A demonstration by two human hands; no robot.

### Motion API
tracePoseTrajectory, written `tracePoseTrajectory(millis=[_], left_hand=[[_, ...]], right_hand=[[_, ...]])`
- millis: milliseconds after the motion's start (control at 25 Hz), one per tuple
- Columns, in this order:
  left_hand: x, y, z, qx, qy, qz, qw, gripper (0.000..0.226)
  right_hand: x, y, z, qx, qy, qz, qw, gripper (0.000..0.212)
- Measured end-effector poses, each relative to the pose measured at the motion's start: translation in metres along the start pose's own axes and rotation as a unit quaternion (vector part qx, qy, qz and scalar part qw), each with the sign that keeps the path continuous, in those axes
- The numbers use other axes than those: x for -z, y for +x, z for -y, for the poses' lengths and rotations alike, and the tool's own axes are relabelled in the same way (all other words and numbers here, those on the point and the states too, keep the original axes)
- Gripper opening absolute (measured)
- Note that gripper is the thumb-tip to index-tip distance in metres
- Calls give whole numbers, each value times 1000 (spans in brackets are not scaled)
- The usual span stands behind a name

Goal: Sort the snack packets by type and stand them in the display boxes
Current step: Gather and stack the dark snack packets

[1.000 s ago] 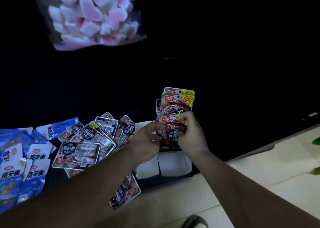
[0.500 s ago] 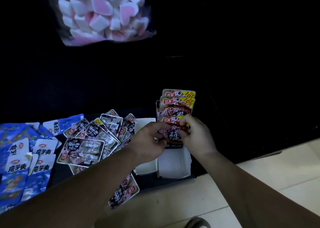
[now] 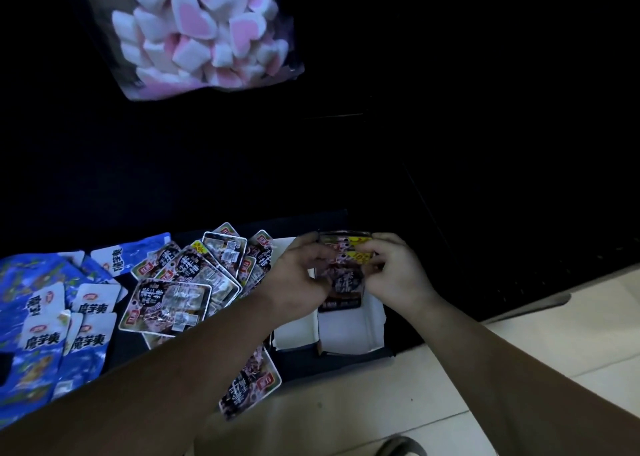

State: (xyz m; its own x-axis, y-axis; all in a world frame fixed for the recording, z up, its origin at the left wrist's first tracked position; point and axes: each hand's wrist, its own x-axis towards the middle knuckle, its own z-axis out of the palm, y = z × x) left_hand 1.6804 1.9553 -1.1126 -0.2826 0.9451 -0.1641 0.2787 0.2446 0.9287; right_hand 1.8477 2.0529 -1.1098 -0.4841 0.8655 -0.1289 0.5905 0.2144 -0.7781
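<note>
The stack of dark packets (image 3: 346, 282) stands upright in the back of the white box (image 3: 349, 334). A second ago its tops fanned out well above the fingers; now they are squared up and level with them, so this batch looks nearly seated. The left hand (image 3: 298, 279) and right hand (image 3: 394, 272) pinch the stack's upper corners from either side, fingers curled. A second box (image 3: 294, 331) touches the white box's left wall. Left of that lie loose dark packets (image 3: 169, 303), then blue packets (image 3: 41, 317), all still unsorted. A bag of marshmallows (image 3: 204, 29) lies far behind the box.
</note>
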Motion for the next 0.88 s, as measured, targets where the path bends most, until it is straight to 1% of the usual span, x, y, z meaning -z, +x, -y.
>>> tracePoseTrajectory(millis=[80, 120, 200, 240, 320, 400, 440, 560, 600, 640, 720, 760, 800, 840, 880], left_hand=[[1, 0, -1, 13, -5, 5, 1000, 36], [1, 0, -2, 18, -7, 1, 1000, 39], [1, -2, -5, 9, -2, -20, 1000, 43], [1, -4, -6, 1, 0, -30, 1000, 41], [7, -10, -6, 5, 14, -44, 999, 36], [18, -18, -4, 31, 37, -46, 998, 36], [25, -24, -4, 40, 46, -44, 997, 37], [53, -57, 3, 52, 65, -45, 996, 38], [63, -72, 7, 65, 68, -38, 995, 37], [78, -86, 14, 91, 84, -33, 992, 35], [107, -111, 29, 166, 130, -21, 977, 30], [118, -124, 37, 208, 178, 6, 962, 32], [124, -137, 45, 245, 236, 45, 939, 38], [125, -149, 53, 264, 285, 83, 918, 43], [122, -157, 63, 261, 311, 109, 907, 47]], right_hand=[[3, -4, 7, -2, 22, -10, 1000, 43], [3, -6, 10, 4, 24, -21, 999, 37], [-1, -10, 16, 26, 6, -41, 999, 17], [-3, -13, 18, 30, 2, -35, 999, 10], [-6, -18, 25, 10, 23, 13, 1000, 6], [-9, -24, 33, -6, 52, 51, 997, 10], [-10, -26, 37, 1, 46, 60, 997, 14], [-21, -34, 61, 40, -57, 87, 994, 30], [-27, -38, 71, 51, -85, 90, 991, 32], [-37, -43, 82, 63, -97, 93, 989, 29], [-67, -56, 107, 81, -82, 130, 985, 15], [-87, -64, 117, 73, -61, 167, 981, 12], [-107, -73, 125, 50, -29, 212, 976, 16], [-126, -82, 130, 12, 2, 256, 967, 27], [-142, -89, 130, -24, 19, 282, 959, 37]])
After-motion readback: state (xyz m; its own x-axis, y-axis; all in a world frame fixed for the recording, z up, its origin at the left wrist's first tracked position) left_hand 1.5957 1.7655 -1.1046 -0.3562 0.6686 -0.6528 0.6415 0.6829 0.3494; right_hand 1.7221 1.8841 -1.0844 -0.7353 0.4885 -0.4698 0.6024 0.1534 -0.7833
